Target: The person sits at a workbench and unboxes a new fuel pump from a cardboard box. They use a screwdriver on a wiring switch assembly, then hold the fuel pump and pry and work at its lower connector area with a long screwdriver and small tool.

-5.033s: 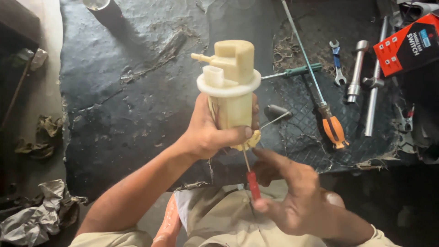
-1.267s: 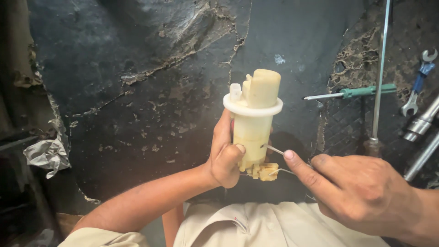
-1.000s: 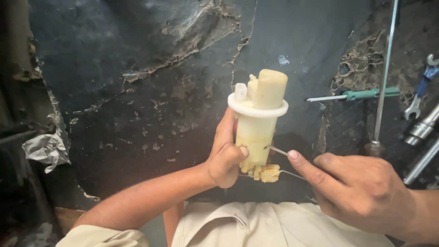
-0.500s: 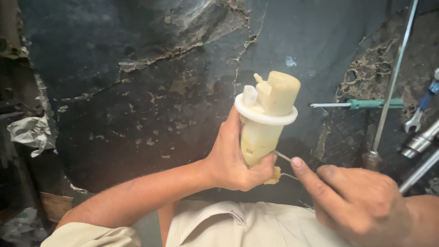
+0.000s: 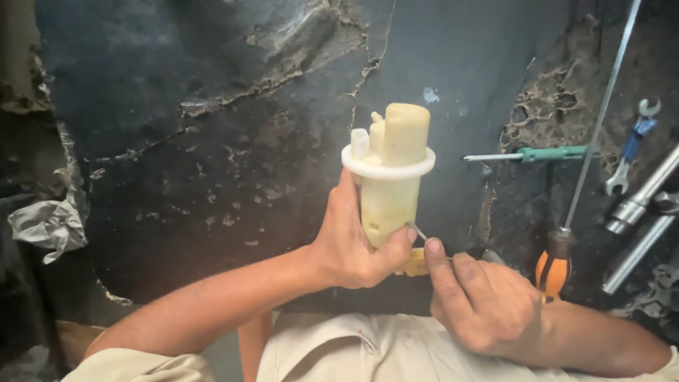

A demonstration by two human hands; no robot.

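My left hand [image 5: 353, 247] grips the lower body of a cream plastic pump housing [image 5: 387, 180] with a white flange around its upper part, held upright above my lap. My right hand [image 5: 481, 301] is closed around a small screwdriver; only its thin metal shaft [image 5: 417, 231] shows, with the tip against the lower right side of the housing, beside my left thumb. The handle is hidden inside my fist. A yellowish piece [image 5: 416, 263] sticks out under the housing.
A dark cracked rubber mat [image 5: 233, 141] covers the floor. On the right lie a green-handled screwdriver [image 5: 544, 153], a long orange-handled screwdriver [image 5: 555, 265], a blue spanner [image 5: 633, 141] and chrome socket bars [image 5: 640, 212]. A crumpled rag [image 5: 49, 223] lies at the left.
The long tool is laid aside. My right hand has moved in to the housing's base with the small screwdriver. In the last second the housing tilted, then came back upright.
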